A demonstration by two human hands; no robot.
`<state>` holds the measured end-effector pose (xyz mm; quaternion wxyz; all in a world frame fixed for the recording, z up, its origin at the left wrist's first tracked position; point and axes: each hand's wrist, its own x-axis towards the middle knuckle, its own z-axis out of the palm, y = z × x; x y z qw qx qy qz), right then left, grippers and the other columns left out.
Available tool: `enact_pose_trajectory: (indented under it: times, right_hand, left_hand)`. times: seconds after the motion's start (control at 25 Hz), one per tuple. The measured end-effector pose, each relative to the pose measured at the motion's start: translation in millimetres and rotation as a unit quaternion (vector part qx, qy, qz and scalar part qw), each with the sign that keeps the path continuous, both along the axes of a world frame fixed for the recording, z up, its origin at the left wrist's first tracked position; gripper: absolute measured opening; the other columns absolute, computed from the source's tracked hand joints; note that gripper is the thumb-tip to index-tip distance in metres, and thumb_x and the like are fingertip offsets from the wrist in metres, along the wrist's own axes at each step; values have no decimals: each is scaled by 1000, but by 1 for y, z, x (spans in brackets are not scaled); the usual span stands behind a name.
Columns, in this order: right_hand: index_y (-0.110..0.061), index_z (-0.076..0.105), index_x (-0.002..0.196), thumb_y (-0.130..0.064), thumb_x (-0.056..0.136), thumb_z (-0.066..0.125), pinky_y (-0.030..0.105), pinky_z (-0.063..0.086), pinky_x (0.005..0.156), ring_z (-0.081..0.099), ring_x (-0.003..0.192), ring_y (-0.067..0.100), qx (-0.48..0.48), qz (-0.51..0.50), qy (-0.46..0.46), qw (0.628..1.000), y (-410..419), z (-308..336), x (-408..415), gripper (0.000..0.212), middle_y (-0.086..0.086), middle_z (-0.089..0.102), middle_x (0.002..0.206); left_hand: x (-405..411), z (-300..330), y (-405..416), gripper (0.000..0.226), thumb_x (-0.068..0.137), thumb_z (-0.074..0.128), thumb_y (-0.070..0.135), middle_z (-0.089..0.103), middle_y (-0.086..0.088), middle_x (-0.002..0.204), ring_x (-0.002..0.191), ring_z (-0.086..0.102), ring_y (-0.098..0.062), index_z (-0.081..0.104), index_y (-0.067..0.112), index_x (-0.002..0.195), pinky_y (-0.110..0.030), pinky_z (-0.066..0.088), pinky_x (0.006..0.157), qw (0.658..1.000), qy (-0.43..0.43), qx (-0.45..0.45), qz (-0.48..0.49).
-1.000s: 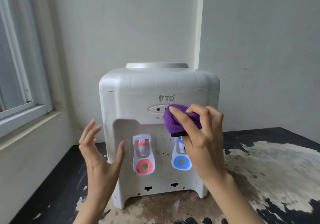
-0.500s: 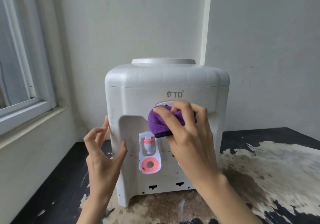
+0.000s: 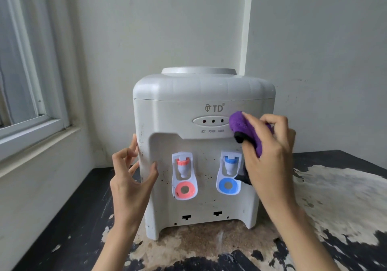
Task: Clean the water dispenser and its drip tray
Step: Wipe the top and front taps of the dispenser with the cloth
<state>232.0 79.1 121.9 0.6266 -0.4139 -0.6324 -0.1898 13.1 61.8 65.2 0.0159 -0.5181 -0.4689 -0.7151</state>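
A white tabletop water dispenser [image 3: 178, 103] stands on a worn dark table, with a red tap [image 3: 182, 164] and a blue tap [image 3: 230, 162] in its front recess. Dark specks dot its front. My right hand [image 3: 270, 153] grips a folded purple cloth [image 3: 240, 124] and presses it against the front panel, just right of the indicator lights. My left hand [image 3: 130, 178] touches the dispenser's left front corner, thumb on the front, fingers spread along the side. No drip tray shows under the taps.
The table [image 3: 335, 197] has peeling black paint with pale bare patches. White walls stand close behind the dispenser. A window [image 3: 23, 82] with a sill runs along the left.
My right hand has slid the purple cloth to the right across the front panel, uncovering the indicator lights and the blue tap. My left hand stays at the left corner.
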Motion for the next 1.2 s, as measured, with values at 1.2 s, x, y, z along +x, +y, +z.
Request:
enact_pose_trajectory:
  times: [1.2]
  right_hand:
    - [-6, 47, 137, -16, 92, 52, 43, 45, 77, 41, 102, 29, 99, -163, -65, 980, 15, 24, -66, 47, 7, 40, 128]
  left_hand:
    - [8, -2, 4, 46, 74, 74, -2, 54, 20, 117, 112, 54, -1, 39, 22, 90, -7, 43, 91, 999, -32, 18, 6]
